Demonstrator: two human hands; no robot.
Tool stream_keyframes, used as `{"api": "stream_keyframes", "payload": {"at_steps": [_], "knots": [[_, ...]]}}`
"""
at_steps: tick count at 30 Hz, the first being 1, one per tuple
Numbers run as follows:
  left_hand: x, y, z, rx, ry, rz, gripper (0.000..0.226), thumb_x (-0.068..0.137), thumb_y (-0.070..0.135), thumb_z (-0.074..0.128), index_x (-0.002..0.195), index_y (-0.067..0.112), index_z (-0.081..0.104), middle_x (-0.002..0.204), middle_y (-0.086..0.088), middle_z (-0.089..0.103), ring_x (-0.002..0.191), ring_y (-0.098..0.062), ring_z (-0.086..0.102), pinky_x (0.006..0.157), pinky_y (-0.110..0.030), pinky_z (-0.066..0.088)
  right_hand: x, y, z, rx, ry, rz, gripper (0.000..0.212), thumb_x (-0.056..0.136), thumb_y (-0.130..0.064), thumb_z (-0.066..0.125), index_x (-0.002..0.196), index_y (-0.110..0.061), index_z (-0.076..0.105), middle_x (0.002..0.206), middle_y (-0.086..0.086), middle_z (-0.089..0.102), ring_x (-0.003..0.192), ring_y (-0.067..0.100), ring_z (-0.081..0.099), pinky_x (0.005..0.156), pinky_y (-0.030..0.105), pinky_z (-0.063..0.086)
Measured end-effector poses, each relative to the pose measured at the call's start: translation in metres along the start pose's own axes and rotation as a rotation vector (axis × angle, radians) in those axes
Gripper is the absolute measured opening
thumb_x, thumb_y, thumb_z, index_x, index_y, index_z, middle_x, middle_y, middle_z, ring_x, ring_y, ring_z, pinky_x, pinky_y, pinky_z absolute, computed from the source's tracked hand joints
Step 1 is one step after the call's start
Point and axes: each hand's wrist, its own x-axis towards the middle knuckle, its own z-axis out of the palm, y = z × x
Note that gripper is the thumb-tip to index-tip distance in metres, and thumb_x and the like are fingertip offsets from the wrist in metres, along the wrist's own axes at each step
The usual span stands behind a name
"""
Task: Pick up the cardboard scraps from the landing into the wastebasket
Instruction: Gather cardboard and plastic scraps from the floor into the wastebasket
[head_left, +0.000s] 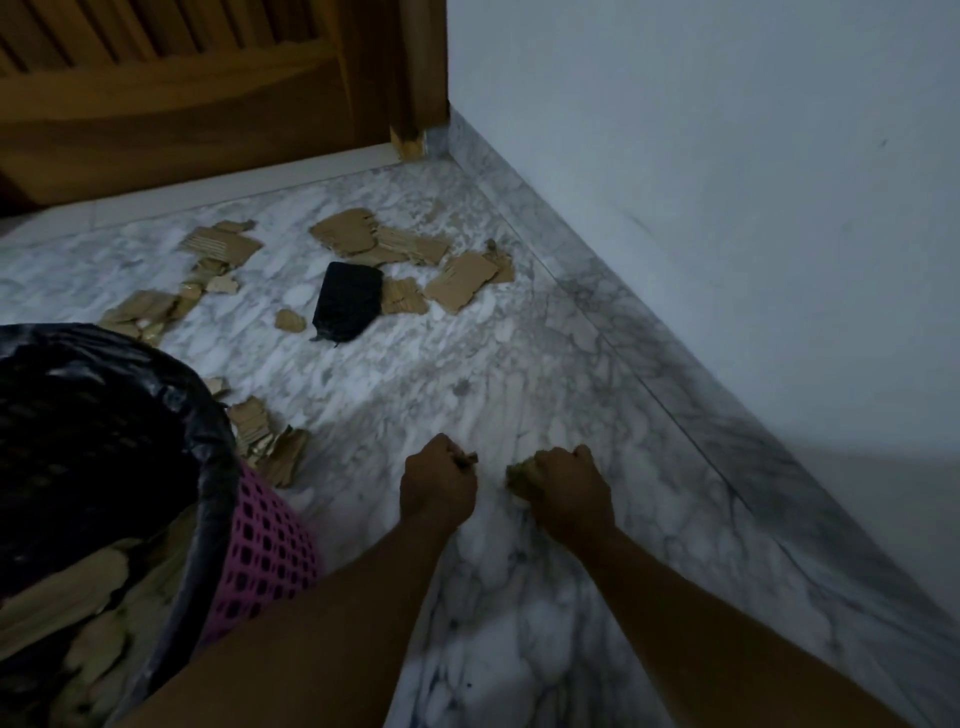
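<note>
Torn brown cardboard scraps lie scattered over the marble landing floor, in clusters at the back, the left and beside the basket. The pink mesh wastebasket with a black liner stands at the lower left and holds several cardboard pieces. My left hand is fisted just above the floor with a small scrap sticking out of it. My right hand is fisted next to it, closed on a crumpled scrap.
A black flat object lies among the scraps at mid floor. A wooden door and its frame close the back. A white wall with a marble skirting runs along the right.
</note>
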Motion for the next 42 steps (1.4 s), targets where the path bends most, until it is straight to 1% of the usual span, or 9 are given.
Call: {"api": "stream_keyframes", "payload": {"at_steps": [8,12,16,21,29,34,36,40,42], "knots": [[-0.025,0.056,-0.049,-0.137,-0.029,0.156,0.026,0.08,0.026,0.077,0.072,0.023,0.052,0.083,-0.004,0.068,0.08,-0.021,0.068,0.069,-0.033,0.058,-0.012,-0.008,-0.081,0.37,0.132,0.367,0.01,0.069,-0.01,0.073,0.079,-0.011,0.07,0.079,0.008,0.073,0.074,0.032,0.068,0.072,0.031,0.048],[-0.034,0.104,-0.125,-0.149,-0.014,0.32,0.02,0.081,0.029,0.077,0.079,0.019,0.059,0.08,-0.003,0.072,0.076,-0.02,0.07,0.073,-0.037,0.06,-0.003,-0.024,-0.168,0.334,0.248,0.206,0.026,0.075,-0.017,0.077,0.067,-0.027,0.054,0.059,-0.006,0.06,0.058,0.024,0.067,0.046,0.012,0.032],[-0.056,0.132,-0.219,-0.193,0.017,0.427,0.019,0.084,0.021,0.076,0.091,0.011,0.061,0.083,-0.01,0.073,0.075,-0.027,0.072,0.068,-0.046,0.061,0.013,-0.071,-0.265,0.407,0.238,0.13,0.026,0.085,-0.035,0.074,0.064,-0.024,0.064,0.057,-0.007,0.064,0.048,0.004,0.063,0.054,0.026,0.054],[-0.097,0.111,-0.338,-0.106,0.123,0.509,0.013,0.09,0.02,0.07,0.095,0.014,0.06,0.077,0.0,0.067,0.063,-0.012,0.063,0.048,-0.017,0.047,0.021,-0.17,-0.343,0.504,0.3,-0.073,0.018,0.08,-0.027,0.078,0.07,-0.02,0.064,0.066,-0.002,0.068,0.056,0.013,0.065,0.056,0.029,0.053],[-0.13,-0.016,-0.439,0.032,0.026,0.34,0.012,0.091,0.031,0.071,0.103,0.029,0.069,0.102,0.001,0.072,0.088,-0.017,0.068,0.072,-0.031,0.054,0.014,-0.311,-0.304,0.571,0.011,-0.238,0.046,0.083,-0.052,0.071,0.106,-0.012,0.067,0.092,0.006,0.07,0.078,0.024,0.066,0.064,0.036,0.054],[-0.149,-0.087,-0.434,0.442,-0.359,0.288,0.032,0.089,0.051,0.067,0.12,0.053,0.062,0.152,0.001,0.045,0.145,-0.023,0.036,0.11,-0.046,0.038,-0.006,-0.337,-0.26,0.419,-0.402,-0.271,0.075,0.087,-0.049,0.071,0.149,-0.021,0.039,0.149,0.005,0.044,0.133,0.026,0.048,0.105,0.043,0.046],[-0.155,-0.105,-0.435,0.534,-0.271,0.294,0.036,0.087,0.058,0.063,0.123,0.052,0.063,0.163,0.006,0.024,0.152,-0.029,0.012,0.117,-0.056,0.026,-0.015,-0.336,-0.251,0.429,-0.202,-0.261,0.061,0.089,-0.044,0.066,0.143,-0.022,0.046,0.15,0.003,0.041,0.138,0.024,0.042,0.107,0.043,0.044],[-0.183,-0.135,-0.444,0.413,0.367,0.243,0.047,0.084,0.044,0.069,0.129,0.033,0.062,0.143,-0.006,0.044,0.133,-0.036,0.04,0.095,-0.05,0.047,-0.041,-0.32,-0.243,0.464,0.466,0.128,0.04,0.083,-0.036,0.065,0.119,-0.022,0.054,0.126,0.007,0.046,0.112,0.029,0.052,0.081,0.041,0.053],[-0.193,-0.156,-0.449,0.324,0.44,0.033,0.057,0.085,0.04,0.071,0.136,0.022,0.052,0.133,-0.014,0.045,0.123,-0.04,0.047,0.083,-0.047,0.05,-0.056,-0.309,-0.237,0.583,0.366,0.401,0.049,0.083,-0.044,0.066,0.123,-0.022,0.047,0.128,0.008,0.046,0.107,0.032,0.057,0.073,0.037,0.049]]}}
